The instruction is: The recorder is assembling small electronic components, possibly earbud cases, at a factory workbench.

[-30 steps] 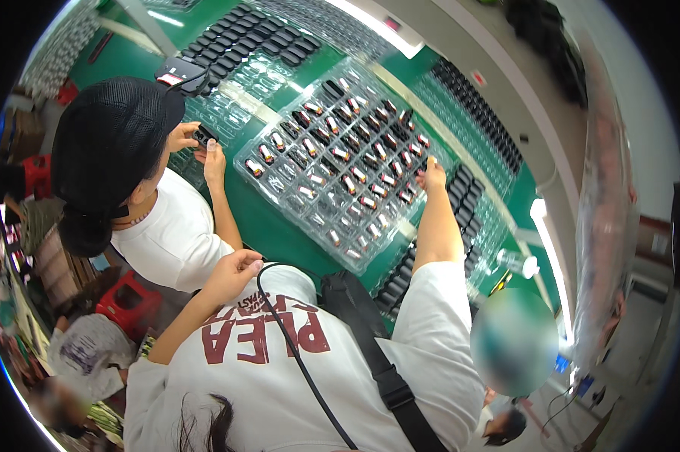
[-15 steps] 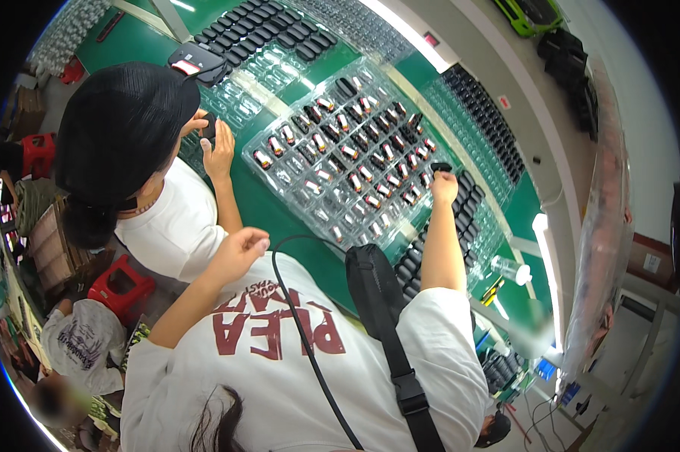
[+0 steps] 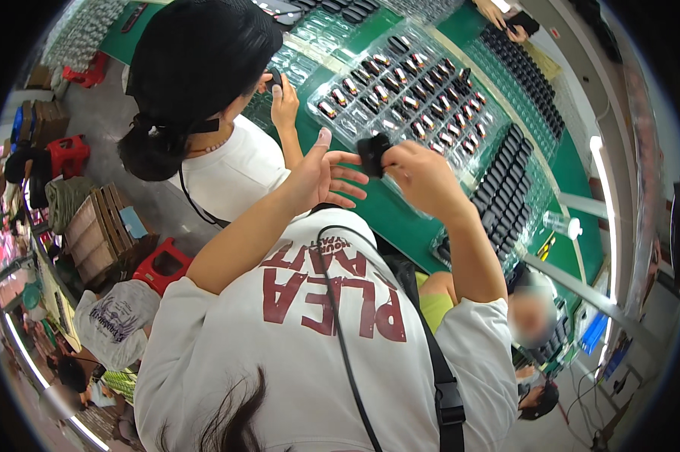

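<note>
Pinched in my right hand (image 3: 423,175) is a small black piece (image 3: 372,156), blurred, its exact kind unclear. My left hand (image 3: 329,177) is just left of it, fingers spread and holding nothing; its fingertips are close to the piece, and whether they touch it I cannot tell. Beyond both hands lies a clear plastic tray (image 3: 353,126) with moulded pockets on the green table (image 3: 389,200). Many pockets hold small black parts with red and white on them. To the tray's right, rows of black oval shells (image 3: 498,197) sit close together.
On my left, a co-worker in a black cap (image 3: 204,53) holds a dark piece (image 3: 277,80). Another person's hands (image 3: 510,22) are over dark rows at the far right. A clear bottle (image 3: 562,225) lies right of the shells. A red stool (image 3: 163,262) stands behind the co-worker.
My right hand has come back from the tray's right edge toward my body with the black piece. My left hand has moved toward it, fingers spreading. Another person's hands now show at far right.
</note>
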Motion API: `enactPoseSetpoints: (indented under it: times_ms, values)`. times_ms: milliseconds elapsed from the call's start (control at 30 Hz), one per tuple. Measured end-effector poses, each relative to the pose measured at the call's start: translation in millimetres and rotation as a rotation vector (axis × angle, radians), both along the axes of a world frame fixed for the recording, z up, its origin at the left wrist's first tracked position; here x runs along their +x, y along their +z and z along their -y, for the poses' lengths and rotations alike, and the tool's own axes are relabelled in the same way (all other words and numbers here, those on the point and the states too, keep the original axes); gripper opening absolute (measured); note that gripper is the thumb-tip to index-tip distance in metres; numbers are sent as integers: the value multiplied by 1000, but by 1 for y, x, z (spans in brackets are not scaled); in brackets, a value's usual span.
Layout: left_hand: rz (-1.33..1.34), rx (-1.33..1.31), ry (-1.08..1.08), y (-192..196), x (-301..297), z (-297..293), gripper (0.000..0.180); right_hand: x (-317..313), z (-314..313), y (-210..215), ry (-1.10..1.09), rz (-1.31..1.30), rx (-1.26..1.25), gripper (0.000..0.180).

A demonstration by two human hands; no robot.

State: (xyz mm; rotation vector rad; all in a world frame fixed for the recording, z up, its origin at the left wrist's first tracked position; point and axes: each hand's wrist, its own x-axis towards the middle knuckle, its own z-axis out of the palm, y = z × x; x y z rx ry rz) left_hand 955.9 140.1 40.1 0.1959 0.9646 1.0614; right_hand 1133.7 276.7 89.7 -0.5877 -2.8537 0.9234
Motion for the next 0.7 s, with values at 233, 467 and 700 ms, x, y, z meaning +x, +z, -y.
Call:
enactPoseSetpoints:
  times_ms: [233,467,700]
  values:
    - [105,-156,-259,-9,-2,31,83,-11,72,-7,149,54,40,6]
    - [117,-126,-36,-15,-2,41,71,-24,73,-15,53,-35,-149,14]
    - [79,-36,191,-4,-9,43,70,-2,-87,-148,-678,-72,-315,28]
